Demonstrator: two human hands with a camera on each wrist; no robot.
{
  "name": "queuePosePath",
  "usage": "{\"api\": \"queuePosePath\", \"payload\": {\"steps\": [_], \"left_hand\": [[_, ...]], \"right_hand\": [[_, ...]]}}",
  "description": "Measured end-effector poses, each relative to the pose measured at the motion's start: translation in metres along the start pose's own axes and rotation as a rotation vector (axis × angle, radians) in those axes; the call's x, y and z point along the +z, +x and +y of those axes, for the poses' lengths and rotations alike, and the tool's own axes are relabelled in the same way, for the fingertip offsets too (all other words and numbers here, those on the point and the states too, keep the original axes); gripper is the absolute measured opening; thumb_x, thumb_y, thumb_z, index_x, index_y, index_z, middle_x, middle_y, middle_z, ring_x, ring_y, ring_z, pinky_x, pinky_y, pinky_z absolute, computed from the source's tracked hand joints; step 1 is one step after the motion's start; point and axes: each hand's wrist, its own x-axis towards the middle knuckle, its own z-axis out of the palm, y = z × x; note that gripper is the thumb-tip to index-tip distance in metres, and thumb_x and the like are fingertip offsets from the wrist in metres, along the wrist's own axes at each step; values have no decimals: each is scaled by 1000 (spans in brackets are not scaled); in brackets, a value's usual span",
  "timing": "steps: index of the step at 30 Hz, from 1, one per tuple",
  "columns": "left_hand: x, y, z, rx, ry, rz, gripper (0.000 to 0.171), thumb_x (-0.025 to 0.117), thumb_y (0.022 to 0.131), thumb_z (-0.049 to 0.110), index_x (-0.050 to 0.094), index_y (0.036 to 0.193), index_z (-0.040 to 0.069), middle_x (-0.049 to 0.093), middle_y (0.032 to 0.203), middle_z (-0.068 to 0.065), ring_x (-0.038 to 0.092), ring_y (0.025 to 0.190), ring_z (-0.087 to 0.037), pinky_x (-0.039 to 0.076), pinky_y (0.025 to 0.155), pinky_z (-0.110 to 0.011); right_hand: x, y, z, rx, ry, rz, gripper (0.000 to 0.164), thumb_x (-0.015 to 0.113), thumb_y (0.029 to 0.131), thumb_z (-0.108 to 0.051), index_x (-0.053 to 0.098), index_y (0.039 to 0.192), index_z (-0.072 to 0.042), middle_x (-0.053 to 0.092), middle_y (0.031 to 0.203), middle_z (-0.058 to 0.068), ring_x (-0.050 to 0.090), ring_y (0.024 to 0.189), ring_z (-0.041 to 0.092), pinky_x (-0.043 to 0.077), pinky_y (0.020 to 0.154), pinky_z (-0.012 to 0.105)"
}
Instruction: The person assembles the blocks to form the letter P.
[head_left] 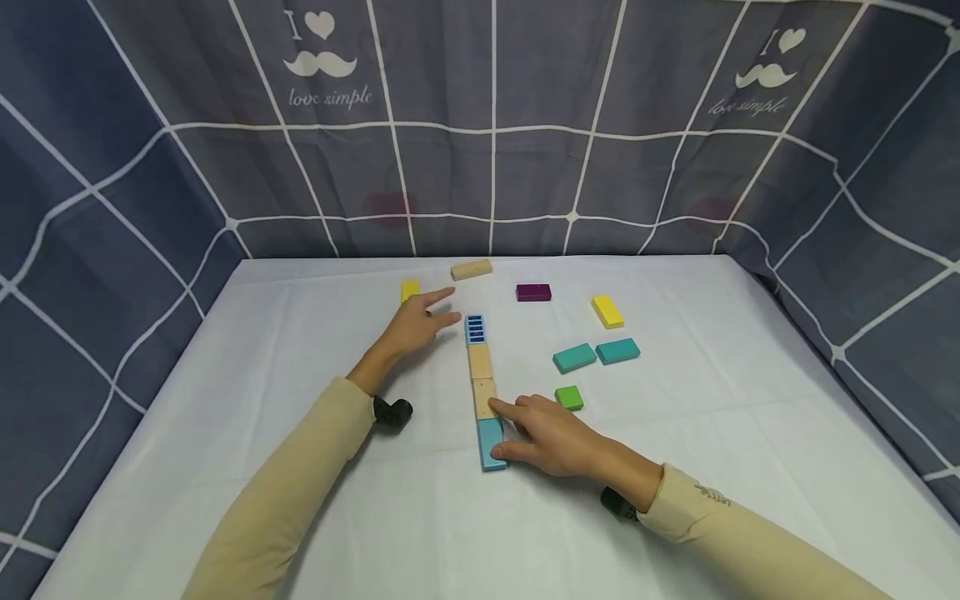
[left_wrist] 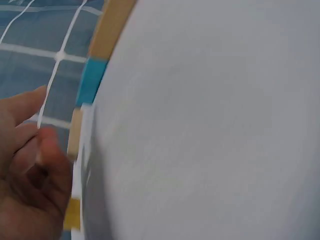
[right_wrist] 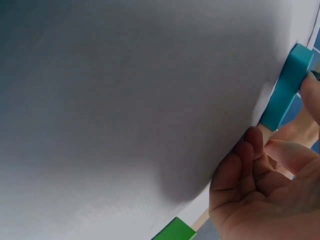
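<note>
A straight row of flat blocks runs away from the person in the head view. Nearest is a blue block, then two tan wooden blocks, and at the far end a light blue block with dark markings. My right hand lies at the row's near end, its index fingertip on the second tan block's right edge and its thumb on the blue block. The other right fingers curl under. Left of the far end is my left hand, thumb and index finger extended, with nothing held.
Beyond the left hand lie a yellow block and a tan block. To the row's right are a purple block, another yellow block, two teal blocks and a green block. Grid-patterned curtains surround the white table.
</note>
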Motion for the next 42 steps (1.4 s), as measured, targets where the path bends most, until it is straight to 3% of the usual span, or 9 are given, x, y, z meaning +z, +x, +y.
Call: {"api": "queuePosePath", "payload": {"steps": [3, 7, 11, 15, 19, 25, 29, 32, 42], "left_hand": [[-16, 5, -12, -8, -78, 136, 59, 68, 95, 25, 47, 148, 11, 39, 154, -13, 32, 142, -30, 32, 111, -47], [-39, 12, -32, -43, -116, 154, 68, 70, 93, 22, 39, 151, 4, 35, 156, -11, 25, 145, -25, 23, 116, -44], [-55, 12, -46, -130, -78, 31, 82, 73, 90, 26, 27, 156, 9, 33, 157, -10, 63, 95, -25, 37, 102, -41], [-60, 13, -49, -147, -63, -86, 88, 73, 90, 25, 20, 158, 11, 39, 147, -17, 50, 53, -14, 42, 78, -34], [-58, 14, -50, -145, -41, -93, 83, 71, 91, 19, 23, 157, 8, 43, 142, -22, 53, 54, -10, 46, 71, -29], [-54, 17, -51, -124, 8, -26, 78, 72, 90, 19, 31, 155, 5, 43, 144, -24, 54, 49, -9, 44, 92, -37], [-50, 19, -48, -117, -23, 1, 78, 77, 87, 21, 37, 152, 5, 44, 145, -22, 51, 47, -10, 49, 72, -28], [-40, 20, -37, -111, -52, 2, 79, 81, 84, 24, 42, 150, 8, 51, 138, -18, 49, 48, -13, 40, 51, -23], [5, 31, 0, -32, 31, -36, 73, 79, 85, 31, 46, 149, 13, 41, 153, -13, 62, 81, -28, 52, 78, -36]], "right_hand": [[0, -1, 0, -6, 8, 4, 69, 67, 92, -47, 48, 147, -9, 49, 80, -10, 46, 76, 10, 41, 65, 27], [0, -2, 0, -4, 8, 9, 69, 68, 92, -46, 48, 147, -9, 49, 81, -9, 46, 77, 10, 41, 66, 26], [0, 0, -1, -12, 10, 3, 69, 67, 92, -46, 48, 147, -9, 50, 82, -9, 46, 78, 10, 41, 67, 27], [0, 0, -1, -12, 7, -1, 68, 67, 92, -46, 48, 147, -9, 50, 82, -9, 47, 78, 11, 41, 67, 27], [1, -1, 0, -4, 9, -5, 68, 67, 92, -46, 48, 147, -10, 50, 83, -9, 47, 79, 10, 42, 67, 26], [0, -3, 1, -8, 7, 8, 68, 67, 92, -46, 48, 147, -9, 50, 82, -9, 46, 78, 11, 42, 67, 26], [-1, -3, 1, -10, 3, 7, 68, 67, 93, -46, 48, 147, -9, 49, 81, -9, 46, 78, 10, 41, 66, 26], [-2, -2, 2, -4, 2, 0, 68, 66, 93, -47, 48, 147, -10, 49, 81, -10, 46, 78, 10, 41, 66, 27], [0, -2, 1, 17, -1, -8, 68, 67, 92, -47, 49, 147, -11, 52, 86, -9, 47, 80, 11, 43, 68, 27]]}}
